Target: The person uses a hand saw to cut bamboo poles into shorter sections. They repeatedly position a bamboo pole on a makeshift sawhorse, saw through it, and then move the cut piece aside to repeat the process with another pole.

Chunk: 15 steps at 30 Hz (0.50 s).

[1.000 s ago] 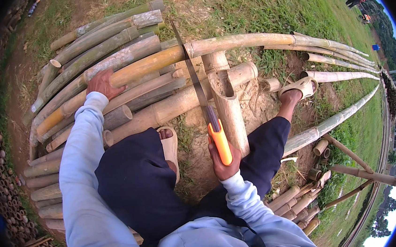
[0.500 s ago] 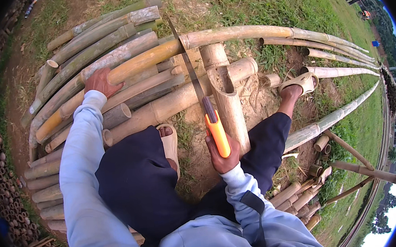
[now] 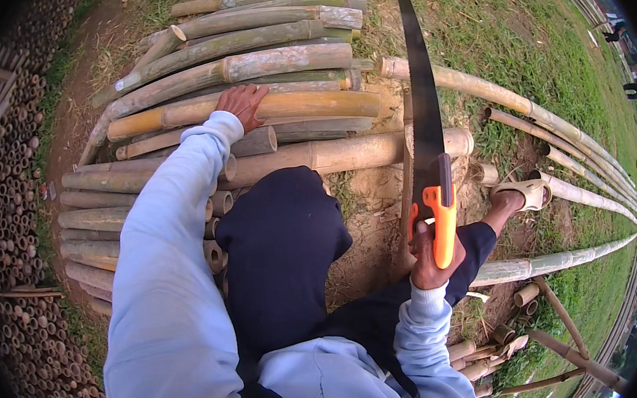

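My right hand (image 3: 433, 257) is closed round the orange handle of a hand saw (image 3: 424, 106). Its dark blade points away from me, raised in front of an upright-looking bamboo support (image 3: 404, 229) that it partly hides. On a yellowish bamboo piece (image 3: 318, 105) lies my left hand (image 3: 244, 107), its fingers bent over the top. That piece rests on the pile at the left. Its right end stands apart from the near end of a long pale bamboo pole (image 3: 460, 80), which stretches off to the right.
Several cut bamboo lengths (image 3: 276, 62) lie at the left. A thick bamboo log (image 3: 360, 152) crosses the ground ahead of my knee. More long poles (image 3: 556, 140) run right over grass, near my sandalled foot (image 3: 523, 195). Stacked bamboo ends (image 3: 35, 337) line the far left.
The saw has come away from the bamboo and been lifted. The yellowish piece and the long pole, in line before, are now apart. My view has turned left.
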{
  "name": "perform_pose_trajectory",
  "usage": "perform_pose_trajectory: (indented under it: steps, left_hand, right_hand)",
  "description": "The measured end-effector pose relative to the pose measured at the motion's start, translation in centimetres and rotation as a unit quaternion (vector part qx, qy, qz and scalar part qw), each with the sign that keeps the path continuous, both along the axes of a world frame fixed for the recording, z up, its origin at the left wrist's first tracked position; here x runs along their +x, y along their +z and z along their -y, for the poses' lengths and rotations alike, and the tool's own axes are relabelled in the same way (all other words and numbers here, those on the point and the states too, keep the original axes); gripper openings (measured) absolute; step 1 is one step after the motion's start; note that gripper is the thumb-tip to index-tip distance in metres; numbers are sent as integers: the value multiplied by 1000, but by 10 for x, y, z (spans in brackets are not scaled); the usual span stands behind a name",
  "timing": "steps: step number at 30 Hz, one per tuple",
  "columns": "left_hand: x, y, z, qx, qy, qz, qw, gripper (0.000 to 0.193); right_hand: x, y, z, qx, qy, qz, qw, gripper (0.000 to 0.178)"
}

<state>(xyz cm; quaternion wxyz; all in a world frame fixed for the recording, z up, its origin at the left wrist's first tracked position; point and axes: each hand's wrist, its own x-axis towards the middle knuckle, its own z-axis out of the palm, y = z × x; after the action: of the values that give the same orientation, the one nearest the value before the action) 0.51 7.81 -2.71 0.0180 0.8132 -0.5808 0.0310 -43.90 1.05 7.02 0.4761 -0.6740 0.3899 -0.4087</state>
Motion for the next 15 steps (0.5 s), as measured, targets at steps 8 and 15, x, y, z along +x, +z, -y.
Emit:
perform_pose_trajectory:
  steps: [8,15]
  left_hand:
    - [48,63,-99,27,54,-53,997,63]
    - [103,44,-201,102,129,8,986,67]
  right_hand:
    - [-60,22,-13,-107,-17,-11,994,27]
    - [-87,21,-21,-89,-50,18,995,18]
